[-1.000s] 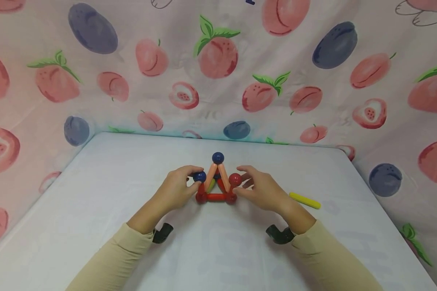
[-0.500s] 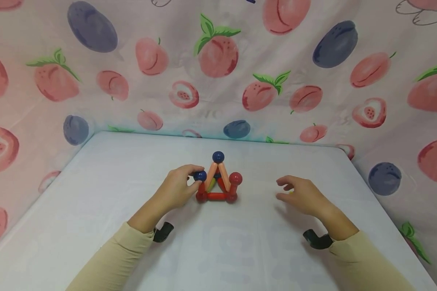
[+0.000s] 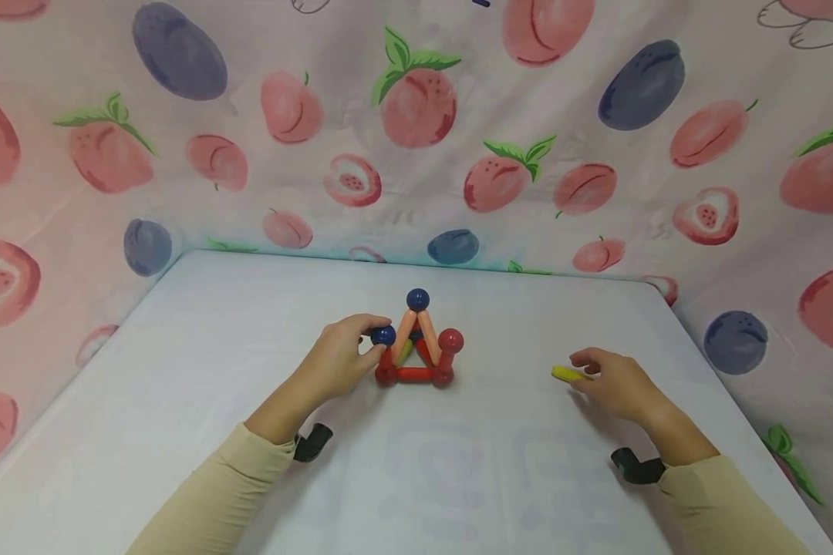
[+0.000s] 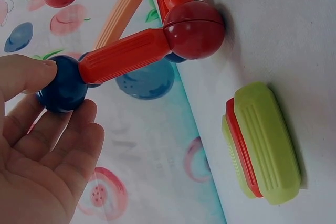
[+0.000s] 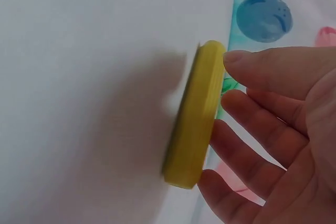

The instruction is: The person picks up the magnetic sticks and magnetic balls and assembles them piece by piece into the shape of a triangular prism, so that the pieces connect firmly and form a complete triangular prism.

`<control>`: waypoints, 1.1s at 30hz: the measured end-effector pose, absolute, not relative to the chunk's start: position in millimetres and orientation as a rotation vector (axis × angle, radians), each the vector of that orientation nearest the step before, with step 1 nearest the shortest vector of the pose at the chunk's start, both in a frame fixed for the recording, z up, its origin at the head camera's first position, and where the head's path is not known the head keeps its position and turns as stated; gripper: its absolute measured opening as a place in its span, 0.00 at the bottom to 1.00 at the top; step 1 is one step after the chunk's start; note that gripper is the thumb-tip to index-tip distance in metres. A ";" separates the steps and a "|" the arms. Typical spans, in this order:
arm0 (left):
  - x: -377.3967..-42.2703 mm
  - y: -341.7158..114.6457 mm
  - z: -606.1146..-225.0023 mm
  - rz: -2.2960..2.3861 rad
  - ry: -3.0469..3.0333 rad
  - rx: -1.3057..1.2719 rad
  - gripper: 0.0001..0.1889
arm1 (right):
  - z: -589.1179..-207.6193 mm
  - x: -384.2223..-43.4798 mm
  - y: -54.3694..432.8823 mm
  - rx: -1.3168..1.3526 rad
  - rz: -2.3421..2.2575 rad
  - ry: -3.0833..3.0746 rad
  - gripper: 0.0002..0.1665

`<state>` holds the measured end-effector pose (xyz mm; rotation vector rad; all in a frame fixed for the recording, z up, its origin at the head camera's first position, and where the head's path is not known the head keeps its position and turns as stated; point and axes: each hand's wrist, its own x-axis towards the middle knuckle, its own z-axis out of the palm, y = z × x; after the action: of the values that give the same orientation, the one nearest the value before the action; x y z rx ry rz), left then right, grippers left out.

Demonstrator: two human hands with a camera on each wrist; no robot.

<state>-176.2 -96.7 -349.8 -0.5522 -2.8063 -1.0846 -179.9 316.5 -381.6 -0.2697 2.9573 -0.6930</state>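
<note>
A small frame of magnetic building sticks and balls stands mid-table. It has a red stick (image 3: pixel 414 375) along the front, two peach sticks (image 3: pixel 426 338) leaning together under a blue top ball (image 3: pixel 418 300), and a red ball (image 3: pixel 451 340) on its right post. My left hand (image 3: pixel 343 356) pinches the blue ball (image 4: pixel 64 85) on the left post between thumb and fingers; a red stick (image 4: pixel 126 55) joins that ball to a lower red ball (image 4: pixel 194 29). To the right, my right hand (image 3: pixel 618 383) hovers at a yellow stick (image 5: pixel 194 119), its thumb and loosely bent fingers along one side.
Two green sticks (image 4: pixel 268 142) with a red stick (image 4: pixel 242 148) between them lie on the white table (image 3: pixel 486 462) in the left wrist view. A fruit-print cloth (image 3: pixel 416 193) hangs behind the table. Each wrist carries a black camera mount (image 3: pixel 635 466).
My right hand has left the red ball on the right post and moved right to the yellow stick, which lies where it was. The left hand keeps its pinch on the blue ball.
</note>
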 end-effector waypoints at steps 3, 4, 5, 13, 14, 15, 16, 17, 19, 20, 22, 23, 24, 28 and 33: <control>-175.8 -96.9 -349.9 -1.081 -2.802 -0.553 0.20 | -384.8 -181.7 317.6 -0.289 -0.695 2.943 0.23; -175.7 -96.9 -349.9 -1.078 -2.802 -0.554 0.20 | -385.7 -182.0 317.5 -0.294 -0.699 2.938 0.23; -175.7 -96.9 -349.9 -1.078 -2.803 -0.553 0.20 | -386.6 -182.3 317.0 -0.300 -0.706 2.934 0.23; -176.0 -97.6 -349.8 -1.083 -2.814 -0.543 0.20 | -395.3 -185.1 307.1 -0.341 -0.740 2.904 0.20; -176.1 -97.5 -349.9 -1.083 -2.814 -0.544 0.20 | -396.2 -185.6 305.5 -0.354 -0.735 2.907 0.19; -176.2 -97.3 -350.0 -1.081 -2.815 -0.545 0.20 | -396.6 -186.0 303.9 -0.370 -0.730 2.908 0.19; -176.3 -97.2 -350.1 -1.080 -2.816 -0.547 0.20 | -397.9 -186.7 302.1 -0.385 -0.725 2.912 0.19; -176.4 -97.1 -350.3 -1.080 -2.815 -0.547 0.20 | -398.5 -187.2 300.3 -0.400 -0.717 2.914 0.18; -176.2 -96.8 -350.3 -1.078 -2.815 -0.546 0.21 | -398.4 -187.8 296.6 -0.420 -0.709 2.911 0.17; -176.3 -96.8 -350.7 -1.076 -2.814 -0.547 0.21 | -398.5 -188.0 294.7 -0.423 -0.706 2.904 0.16; -176.4 -96.6 -351.0 -1.078 -2.812 -0.547 0.21 | -398.5 -188.3 291.0 -0.421 -0.699 2.895 0.15; -176.5 -96.5 -351.4 -1.079 -2.812 -0.546 0.20 | -397.3 -188.0 288.8 -0.415 -0.698 2.890 0.15; -176.6 -96.4 -351.5 -1.078 -2.813 -0.545 0.20 | -396.0 -187.7 286.7 -0.411 -0.704 2.882 0.15; -177.0 -96.1 -352.3 -1.085 -2.823 -0.538 0.21 | -386.8 -186.3 277.9 -0.441 -0.735 2.892 0.15; -176.1 -96.0 -351.2 -1.084 -2.814 -0.540 0.21 | -371.6 -183.8 265.2 -0.594 -0.794 2.968 0.14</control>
<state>-176.1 -96.0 -351.2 -0.5397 -2.8141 -1.0838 -183.8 265.2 -371.6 -0.5942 2.9685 -0.7937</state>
